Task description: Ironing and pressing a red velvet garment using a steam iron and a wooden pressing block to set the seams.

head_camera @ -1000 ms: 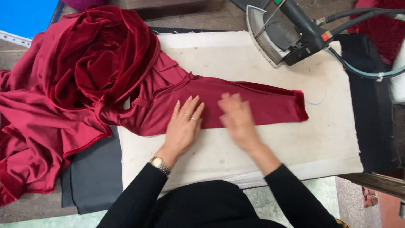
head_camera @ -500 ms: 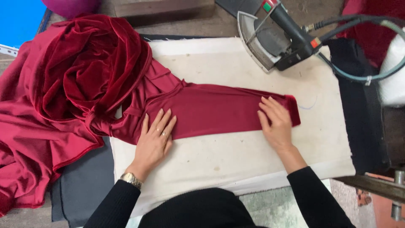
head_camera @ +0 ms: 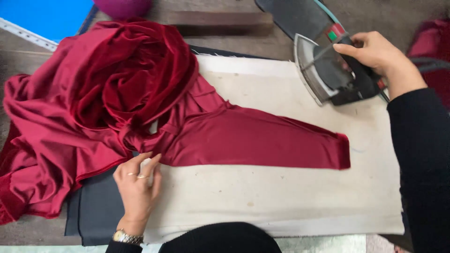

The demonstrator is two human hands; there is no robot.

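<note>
Rt hand left sleeve, now grips iron.

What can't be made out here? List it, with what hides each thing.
Head view only:
- Iron: its handle is covered by the right hand; its soleplate faces away.
- Grey hose: cut off by the right edge.
- Red velvet garment: bunched in a heap, so only the flat sleeve reads clearly.
- Left hand: fingertips tucked at the fabric edge.
- Purple object: cropped by the top edge.

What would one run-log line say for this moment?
left hand: pinning red garment | right hand: gripping iron | sleeve: flat on pressing pad
</note>
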